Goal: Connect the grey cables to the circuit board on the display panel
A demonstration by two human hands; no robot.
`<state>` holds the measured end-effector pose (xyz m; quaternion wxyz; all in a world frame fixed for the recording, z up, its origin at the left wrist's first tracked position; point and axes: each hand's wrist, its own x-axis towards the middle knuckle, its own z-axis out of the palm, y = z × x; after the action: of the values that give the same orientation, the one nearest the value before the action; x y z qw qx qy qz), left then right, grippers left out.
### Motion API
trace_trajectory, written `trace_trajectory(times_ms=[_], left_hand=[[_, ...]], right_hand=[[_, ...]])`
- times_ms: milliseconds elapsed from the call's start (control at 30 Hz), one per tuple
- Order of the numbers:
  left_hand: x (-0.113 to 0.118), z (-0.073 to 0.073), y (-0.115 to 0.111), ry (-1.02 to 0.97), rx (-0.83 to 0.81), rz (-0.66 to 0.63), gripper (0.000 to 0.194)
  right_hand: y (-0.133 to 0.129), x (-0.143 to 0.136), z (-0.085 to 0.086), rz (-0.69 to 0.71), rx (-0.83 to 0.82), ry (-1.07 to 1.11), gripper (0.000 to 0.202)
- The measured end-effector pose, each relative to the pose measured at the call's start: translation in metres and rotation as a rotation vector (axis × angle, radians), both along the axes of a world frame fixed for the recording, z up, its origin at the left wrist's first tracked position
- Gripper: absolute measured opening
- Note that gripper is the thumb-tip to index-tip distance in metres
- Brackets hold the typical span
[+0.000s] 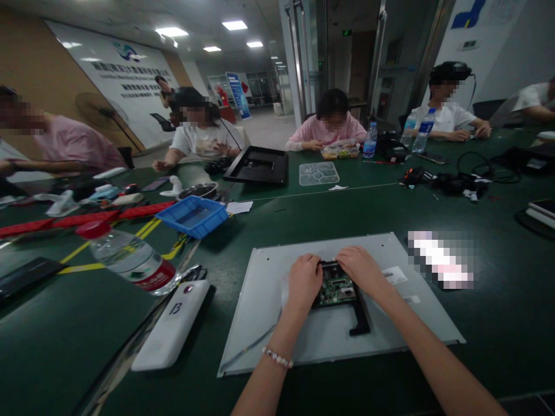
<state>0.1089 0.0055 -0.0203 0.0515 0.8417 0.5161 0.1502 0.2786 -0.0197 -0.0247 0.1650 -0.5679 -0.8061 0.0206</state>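
A black frame (pixel 361 316) with a green circuit board (pixel 337 290) in it lies on a pale flat panel (pixel 255 306). My left hand (pixel 304 281) is closed on the frame's upper left side, its fingertips curled over the edge. At the upper right corner of the same frame, my right hand (pixel 359 268) grips with bent fingers. A thin grey cable runs from beneath my left wrist towards the panel's lower left corner. White labels show on the panel to the right of the frame.
Left of the panel are a white power bank (pixel 172 326), a tilted water bottle (pixel 134 260) and a blue tray (pixel 195 216). A pixelated bright object lies to the right. Across the green table (pixel 303 216), people sit near a black casing (pixel 259 166), bottles and cables.
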Motion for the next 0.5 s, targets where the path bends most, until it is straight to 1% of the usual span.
trace_trajectory(times_ms=[133, 333, 500], left_hand=[[0.001, 0.002, -0.001, 0.011, -0.011, 0.015, 0.017], [0.001, 0.003, -0.001, 0.019, -0.025, 0.015, 0.017], [0.001, 0.003, -0.001, 0.020, -0.027, 0.022, 0.018]], right_hand=[[0.002, 0.001, -0.004, -0.022, -0.054, 0.028, 0.021], [0.003, 0.002, -0.012, -0.038, -0.047, 0.142, 0.021], [0.002, 0.004, -0.011, -0.032, -0.036, 0.171, 0.022]])
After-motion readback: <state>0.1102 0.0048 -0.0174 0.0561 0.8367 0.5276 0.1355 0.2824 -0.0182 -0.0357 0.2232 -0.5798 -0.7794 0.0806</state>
